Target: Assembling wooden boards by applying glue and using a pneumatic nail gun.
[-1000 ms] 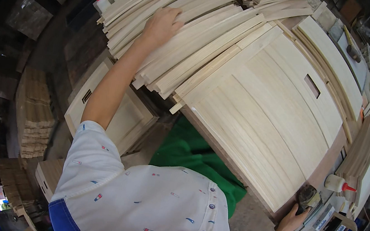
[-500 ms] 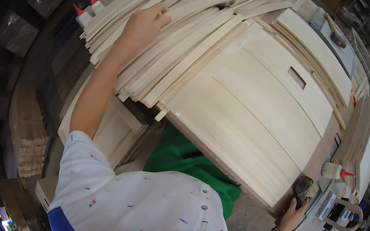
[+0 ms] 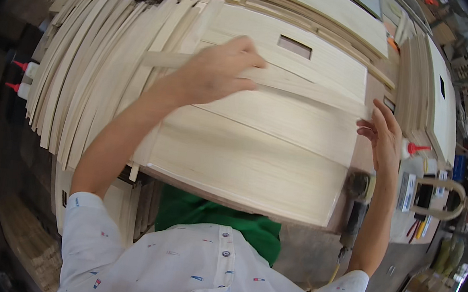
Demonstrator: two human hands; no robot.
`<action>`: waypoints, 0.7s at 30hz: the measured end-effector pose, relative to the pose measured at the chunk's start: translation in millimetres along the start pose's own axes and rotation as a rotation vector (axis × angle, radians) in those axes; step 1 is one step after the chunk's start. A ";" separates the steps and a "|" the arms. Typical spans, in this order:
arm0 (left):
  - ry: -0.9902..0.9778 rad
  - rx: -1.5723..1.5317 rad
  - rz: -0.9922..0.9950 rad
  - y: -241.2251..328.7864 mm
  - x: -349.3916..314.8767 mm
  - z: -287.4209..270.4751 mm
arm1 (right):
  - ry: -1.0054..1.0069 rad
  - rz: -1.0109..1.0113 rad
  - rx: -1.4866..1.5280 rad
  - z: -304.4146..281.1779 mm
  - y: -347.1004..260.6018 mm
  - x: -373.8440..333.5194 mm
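Observation:
A pale wooden strip [image 3: 304,89] lies slantwise above a light wooden panel [image 3: 244,159] with a small rectangular cutout. My left hand [image 3: 210,74], somewhat blurred, grips the strip left of its middle, thumb and fingers on either side. At the strip's right end, my right hand [image 3: 384,134] has its fingers curled around the tip; the exact contact is hard to make out. Below that hand, at the panel's right edge, rests a dark power tool [image 3: 358,200] resembling a nail gun, with a yellow hose [image 3: 335,271].
Many loose wooden strips [image 3: 89,72] lie left of the panel. White glue bottles [image 3: 24,89] with red tips stand at the far left, another glue bottle [image 3: 405,149] at right. Stacked panels [image 3: 433,94] stand on the right, near a curved wooden frame [image 3: 459,197].
My left hand has come from the strip pile to above the panel with a strip. My right hand has let go of the power tool and risen to the strip's end. The view has turned.

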State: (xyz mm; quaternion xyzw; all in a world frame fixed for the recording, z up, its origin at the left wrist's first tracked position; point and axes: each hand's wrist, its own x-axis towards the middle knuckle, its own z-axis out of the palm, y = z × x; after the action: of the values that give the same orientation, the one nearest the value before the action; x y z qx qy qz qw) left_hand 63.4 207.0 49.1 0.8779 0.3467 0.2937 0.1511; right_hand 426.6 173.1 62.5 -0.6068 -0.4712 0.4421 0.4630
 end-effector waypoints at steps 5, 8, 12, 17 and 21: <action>0.091 -0.013 -0.006 -37.3 50.7 43.9 | 0.001 -0.001 -0.028 -25.9 30.5 39.9; 0.212 0.067 0.055 -68.3 79.7 66.8 | 0.082 0.031 0.135 -25.5 39.1 67.5; 0.298 -0.017 0.055 -101.0 107.5 87.8 | 0.153 0.038 0.154 -26.0 48.8 108.1; 0.284 -0.053 -0.011 -125.2 125.6 104.5 | 0.184 0.027 0.126 -29.5 61.3 146.4; 0.275 -0.049 -0.047 -138.0 129.4 104.7 | 0.183 0.029 0.124 -21.5 60.8 160.3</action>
State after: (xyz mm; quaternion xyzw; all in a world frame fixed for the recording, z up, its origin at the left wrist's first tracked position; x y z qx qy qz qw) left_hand 132.5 389.3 -44.3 0.8171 0.3772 0.4162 0.1301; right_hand 483.8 319.5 -9.2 -0.6216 -0.3901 0.4197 0.5342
